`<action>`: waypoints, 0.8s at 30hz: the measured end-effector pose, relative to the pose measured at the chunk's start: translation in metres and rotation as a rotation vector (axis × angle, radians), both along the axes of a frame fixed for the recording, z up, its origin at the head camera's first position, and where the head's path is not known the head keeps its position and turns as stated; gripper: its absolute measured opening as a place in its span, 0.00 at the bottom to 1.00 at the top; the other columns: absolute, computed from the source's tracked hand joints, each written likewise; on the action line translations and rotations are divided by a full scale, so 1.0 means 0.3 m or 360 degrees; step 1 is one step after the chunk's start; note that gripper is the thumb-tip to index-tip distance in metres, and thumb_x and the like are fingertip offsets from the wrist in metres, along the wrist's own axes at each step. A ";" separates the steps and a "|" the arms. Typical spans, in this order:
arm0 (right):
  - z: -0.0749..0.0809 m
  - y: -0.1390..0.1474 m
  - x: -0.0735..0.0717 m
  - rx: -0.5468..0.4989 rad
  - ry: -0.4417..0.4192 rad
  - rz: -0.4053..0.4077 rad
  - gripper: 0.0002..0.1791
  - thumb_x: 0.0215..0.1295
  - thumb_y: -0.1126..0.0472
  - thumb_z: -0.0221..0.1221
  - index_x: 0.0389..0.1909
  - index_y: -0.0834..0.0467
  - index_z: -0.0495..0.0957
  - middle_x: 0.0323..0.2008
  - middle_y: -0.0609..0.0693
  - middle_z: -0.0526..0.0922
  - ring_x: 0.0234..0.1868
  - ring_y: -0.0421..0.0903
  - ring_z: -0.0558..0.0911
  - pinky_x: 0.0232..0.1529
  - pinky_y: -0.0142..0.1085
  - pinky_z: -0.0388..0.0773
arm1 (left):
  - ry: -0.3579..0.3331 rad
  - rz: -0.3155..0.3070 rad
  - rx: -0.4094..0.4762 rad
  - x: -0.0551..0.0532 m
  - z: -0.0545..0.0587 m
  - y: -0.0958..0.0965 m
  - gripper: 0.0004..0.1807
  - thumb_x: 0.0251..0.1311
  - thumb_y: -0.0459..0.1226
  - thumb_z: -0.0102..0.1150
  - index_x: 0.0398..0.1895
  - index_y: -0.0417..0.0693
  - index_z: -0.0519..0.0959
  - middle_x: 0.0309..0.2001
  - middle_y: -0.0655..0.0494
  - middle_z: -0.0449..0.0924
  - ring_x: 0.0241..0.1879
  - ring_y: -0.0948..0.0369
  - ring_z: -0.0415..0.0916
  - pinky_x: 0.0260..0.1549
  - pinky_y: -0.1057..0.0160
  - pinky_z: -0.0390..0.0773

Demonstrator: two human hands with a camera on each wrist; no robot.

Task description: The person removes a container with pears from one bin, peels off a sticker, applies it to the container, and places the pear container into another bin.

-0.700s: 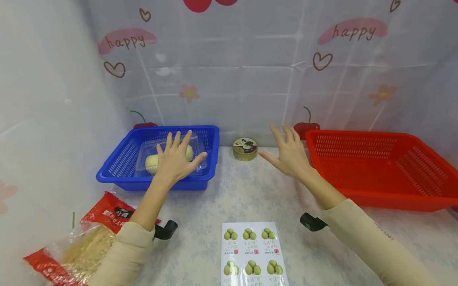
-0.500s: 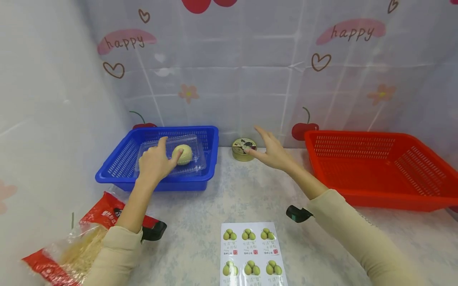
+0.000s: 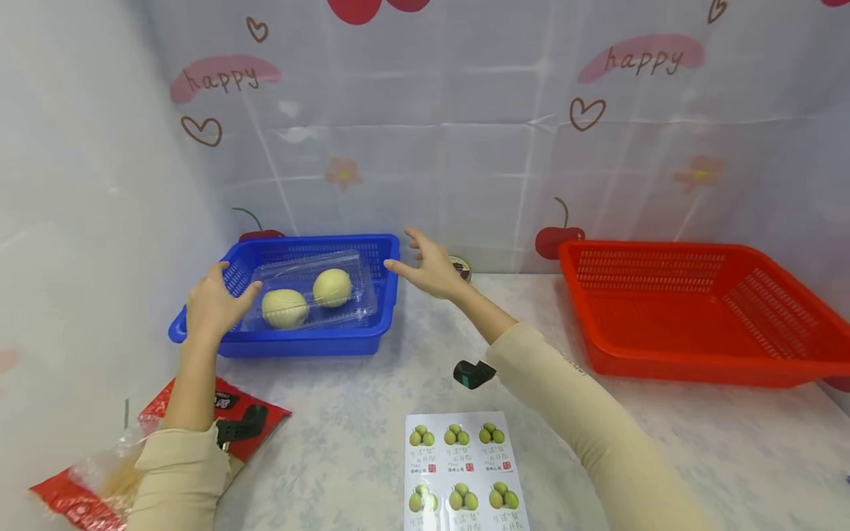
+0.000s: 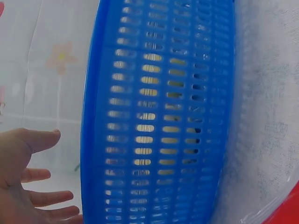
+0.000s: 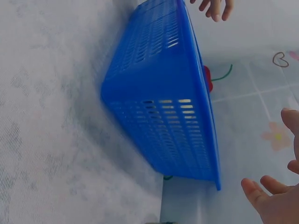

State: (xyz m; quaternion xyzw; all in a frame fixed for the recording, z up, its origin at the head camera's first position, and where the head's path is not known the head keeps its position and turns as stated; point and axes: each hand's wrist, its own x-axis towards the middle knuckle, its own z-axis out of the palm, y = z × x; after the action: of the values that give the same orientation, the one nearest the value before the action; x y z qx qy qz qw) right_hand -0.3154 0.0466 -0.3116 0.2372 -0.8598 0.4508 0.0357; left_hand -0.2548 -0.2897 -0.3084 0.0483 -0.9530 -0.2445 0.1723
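A blue plastic basket (image 3: 312,345) stands at the back left, holding a clear plastic clamshell box (image 3: 361,295) with two pale round fruits (image 3: 332,287) in it. My left hand (image 3: 214,302) is over the basket's left end, thumb and fingers spread apart, nothing in its grasp. Beyond the basket's right rim, my right hand (image 3: 432,269) hovers with thumb and fingers parted, also holding nothing. In the left wrist view, the left hand (image 4: 32,182) shows beside the slotted basket wall (image 4: 159,116). The right wrist view has the right hand's fingers (image 5: 273,184) at its edge.
A red basket (image 3: 704,369) sits on the right. Behind my right hand a small round tin (image 3: 461,267) is partly hidden. A sheet of pear stickers (image 3: 465,472) lies at the front middle. Under my left forearm is a red and clear food bag (image 3: 249,413).
Both hands have moved left: the left one from over the fruits to the blue basket's left end, the right one from beside the red basket, past the tin, to the blue basket's right side.
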 end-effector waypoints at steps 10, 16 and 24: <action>-0.004 -0.171 -0.020 0.0082 -0.0004 0.0069 0.40 0.63 0.48 0.58 0.71 0.58 0.54 0.65 0.62 0.66 0.59 0.58 0.74 0.54 0.46 0.74 | -0.0106 -0.0036 0.0070 -0.016 -0.019 -0.051 0.42 0.62 0.47 0.54 0.67 0.26 0.51 0.62 0.22 0.56 0.59 0.26 0.53 0.55 0.31 0.57; -0.013 -0.230 -0.032 0.0199 -0.0053 0.0119 0.41 0.64 0.46 0.57 0.72 0.56 0.51 0.66 0.61 0.65 0.61 0.55 0.71 0.55 0.46 0.73 | -0.0314 -0.0063 0.0067 -0.031 -0.020 -0.066 0.47 0.63 0.52 0.52 0.69 0.27 0.45 0.64 0.21 0.52 0.59 0.24 0.51 0.52 0.28 0.58; -0.019 -0.276 -0.035 0.0344 -0.0084 0.0164 0.42 0.64 0.46 0.56 0.73 0.57 0.49 0.70 0.55 0.58 0.68 0.52 0.61 0.64 0.45 0.64 | -0.0541 -0.0070 0.0017 -0.052 -0.042 -0.081 0.50 0.62 0.55 0.51 0.69 0.26 0.43 0.63 0.19 0.49 0.58 0.24 0.52 0.51 0.30 0.61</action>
State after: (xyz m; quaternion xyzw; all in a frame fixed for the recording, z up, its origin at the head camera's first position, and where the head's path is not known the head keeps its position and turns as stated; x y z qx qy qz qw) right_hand -0.3258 -0.0360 -0.3174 0.2717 -0.8907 0.3627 -0.0359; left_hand -0.2703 -0.3140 -0.3211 0.0689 -0.9679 -0.2415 0.0029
